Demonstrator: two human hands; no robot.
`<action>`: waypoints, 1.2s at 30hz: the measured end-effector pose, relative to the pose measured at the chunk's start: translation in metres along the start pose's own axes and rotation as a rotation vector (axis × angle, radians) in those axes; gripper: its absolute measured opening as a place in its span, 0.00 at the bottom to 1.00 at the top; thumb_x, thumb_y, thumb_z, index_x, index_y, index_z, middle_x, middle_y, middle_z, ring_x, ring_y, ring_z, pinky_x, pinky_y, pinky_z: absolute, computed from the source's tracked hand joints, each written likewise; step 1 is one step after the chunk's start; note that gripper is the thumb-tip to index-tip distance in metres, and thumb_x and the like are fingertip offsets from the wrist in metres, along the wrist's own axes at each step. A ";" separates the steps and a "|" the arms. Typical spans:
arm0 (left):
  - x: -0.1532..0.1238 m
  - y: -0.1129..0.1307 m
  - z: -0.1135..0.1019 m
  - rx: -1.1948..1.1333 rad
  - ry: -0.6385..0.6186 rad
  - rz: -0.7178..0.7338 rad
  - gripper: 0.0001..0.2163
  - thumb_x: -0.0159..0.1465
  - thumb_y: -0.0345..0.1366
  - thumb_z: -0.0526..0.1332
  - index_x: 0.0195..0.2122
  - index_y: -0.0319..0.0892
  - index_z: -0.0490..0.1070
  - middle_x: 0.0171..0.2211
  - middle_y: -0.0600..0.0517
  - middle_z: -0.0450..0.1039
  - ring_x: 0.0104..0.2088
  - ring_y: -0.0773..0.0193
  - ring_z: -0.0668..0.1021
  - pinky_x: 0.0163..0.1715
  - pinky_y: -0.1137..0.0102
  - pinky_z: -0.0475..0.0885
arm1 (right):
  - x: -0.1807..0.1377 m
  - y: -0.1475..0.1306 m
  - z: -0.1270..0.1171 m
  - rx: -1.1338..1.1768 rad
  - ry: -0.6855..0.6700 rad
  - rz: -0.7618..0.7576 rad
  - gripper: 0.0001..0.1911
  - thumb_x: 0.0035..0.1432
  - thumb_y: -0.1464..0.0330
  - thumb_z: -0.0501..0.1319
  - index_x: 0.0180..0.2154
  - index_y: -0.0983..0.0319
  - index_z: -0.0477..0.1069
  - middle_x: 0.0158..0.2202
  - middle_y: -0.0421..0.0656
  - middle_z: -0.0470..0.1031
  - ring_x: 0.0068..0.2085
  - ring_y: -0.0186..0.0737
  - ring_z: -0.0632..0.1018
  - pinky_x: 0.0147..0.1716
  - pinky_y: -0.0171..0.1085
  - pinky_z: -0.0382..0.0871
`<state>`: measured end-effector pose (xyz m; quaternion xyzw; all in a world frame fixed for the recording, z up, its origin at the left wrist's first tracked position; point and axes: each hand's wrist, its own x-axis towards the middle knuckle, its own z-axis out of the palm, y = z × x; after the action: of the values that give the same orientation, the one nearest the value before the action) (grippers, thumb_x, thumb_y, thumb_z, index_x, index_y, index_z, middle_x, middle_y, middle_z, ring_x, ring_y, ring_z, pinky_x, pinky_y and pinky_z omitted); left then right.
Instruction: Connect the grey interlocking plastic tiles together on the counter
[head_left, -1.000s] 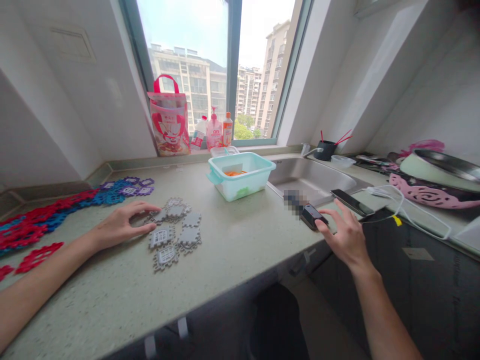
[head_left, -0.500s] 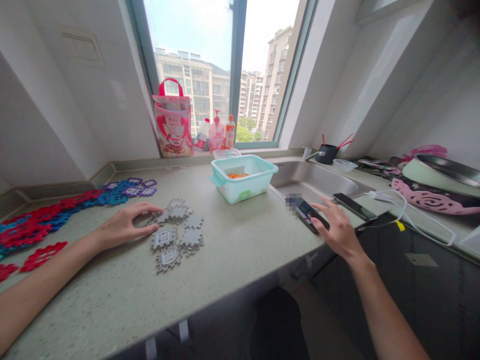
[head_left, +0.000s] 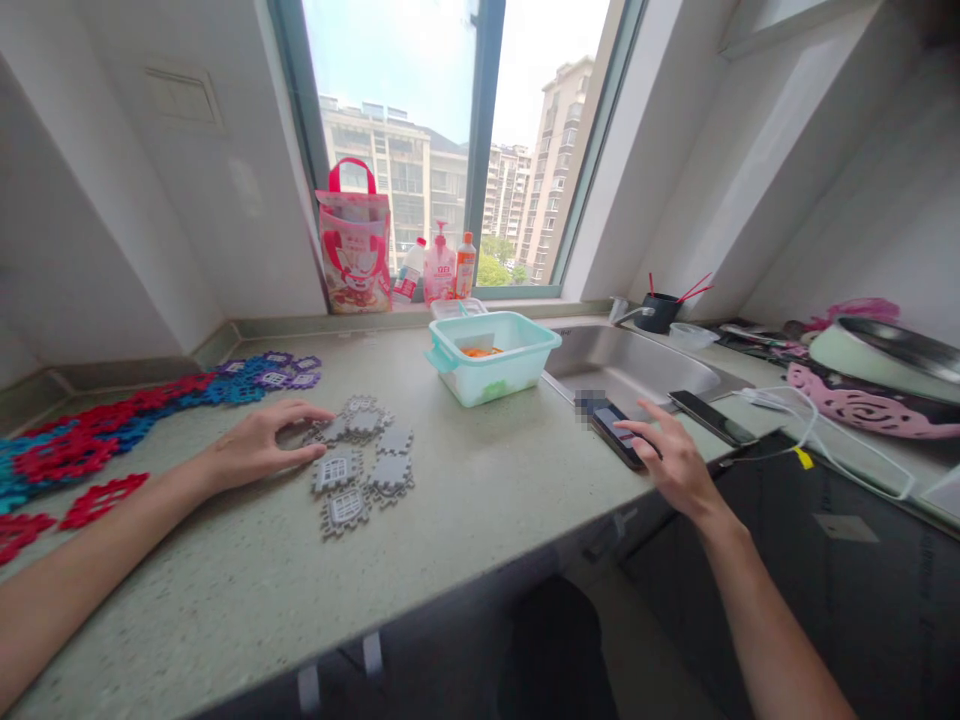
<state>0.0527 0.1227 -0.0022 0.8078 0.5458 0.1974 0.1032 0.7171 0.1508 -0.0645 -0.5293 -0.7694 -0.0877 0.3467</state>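
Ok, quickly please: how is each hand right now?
Left hand: open, holding nothing, beside gray interlocking puzzle tiles.
Right hand: open, holding nothing, reaching over a smartphone.

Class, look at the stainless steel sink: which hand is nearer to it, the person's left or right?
Right. The right hand is just in front of the stainless steel sink, fingers at a phone; the left hand is far to its left, beside grey foam tiles.

Foam puzzle tiles (head_left: 336, 470) lie on the countertop (head_left: 225, 560), left of a plastic tub (head_left: 491, 390) beside the sink (head_left: 630, 360)
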 end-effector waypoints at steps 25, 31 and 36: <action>0.000 -0.004 0.001 0.017 0.000 0.025 0.28 0.65 0.60 0.65 0.58 0.46 0.78 0.58 0.46 0.78 0.58 0.50 0.77 0.59 0.63 0.71 | 0.068 0.006 0.005 0.136 -0.156 0.083 0.27 0.72 0.54 0.50 0.45 0.55 0.87 0.65 0.48 0.76 0.64 0.59 0.76 0.66 0.61 0.67; 0.001 -0.004 0.001 0.008 -0.005 0.016 0.30 0.65 0.61 0.65 0.58 0.45 0.78 0.58 0.44 0.77 0.57 0.49 0.77 0.57 0.61 0.73 | 0.054 0.020 0.002 0.342 0.066 0.141 0.24 0.69 0.56 0.52 0.41 0.59 0.85 0.65 0.50 0.76 0.65 0.57 0.75 0.68 0.57 0.63; 0.002 -0.004 0.001 0.002 0.005 0.022 0.29 0.65 0.61 0.65 0.58 0.45 0.78 0.58 0.45 0.77 0.57 0.50 0.78 0.57 0.62 0.74 | 0.055 0.018 0.008 0.286 0.008 0.115 0.22 0.68 0.58 0.54 0.42 0.56 0.87 0.67 0.48 0.73 0.66 0.57 0.73 0.68 0.60 0.63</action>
<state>0.0506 0.1259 -0.0046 0.8134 0.5372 0.1999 0.0989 0.7182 0.2033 -0.0402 -0.5175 -0.7410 0.0407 0.4261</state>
